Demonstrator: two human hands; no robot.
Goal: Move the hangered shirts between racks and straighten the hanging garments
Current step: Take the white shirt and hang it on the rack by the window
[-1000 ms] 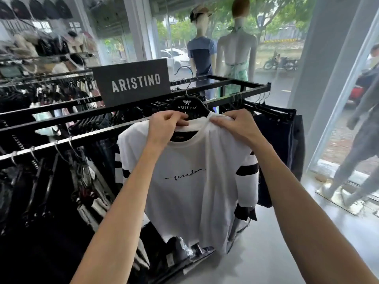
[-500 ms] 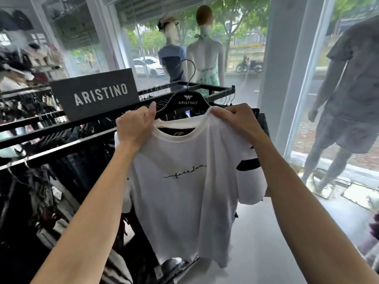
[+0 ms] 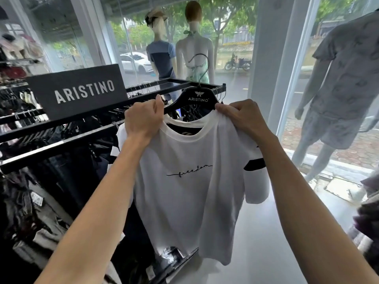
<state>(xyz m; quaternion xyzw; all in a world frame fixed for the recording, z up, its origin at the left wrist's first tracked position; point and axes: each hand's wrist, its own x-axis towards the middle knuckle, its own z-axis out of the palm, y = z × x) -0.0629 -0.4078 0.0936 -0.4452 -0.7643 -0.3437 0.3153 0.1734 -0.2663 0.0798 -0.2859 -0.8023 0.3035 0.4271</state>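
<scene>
A white T-shirt (image 3: pixel 190 193) with black sleeve stripes and a small script print hangs on a black ARISTINO hanger (image 3: pixel 198 97). The hanger's hook (image 3: pixel 203 66) is in the air, off any rail. My left hand (image 3: pixel 143 118) grips the shirt's left shoulder over the hanger arm. My right hand (image 3: pixel 244 117) grips the right shoulder the same way. The shirt hangs in front of the right end of a black clothes rack (image 3: pixel 201 85).
The rack carries dark garments (image 3: pixel 51 181) and a black ARISTINO sign (image 3: pixel 82 91). Two mannequins (image 3: pixel 194 48) stand behind it at the shop window. A third mannequin in grey (image 3: pixel 340 83) stands at the right. Pale bare floor (image 3: pixel 276 232) lies below the shirt.
Both hands have carried the shirt on its hanger off the rail and toward the rack's right end. The view has turned right, bringing the grey mannequin into sight.
</scene>
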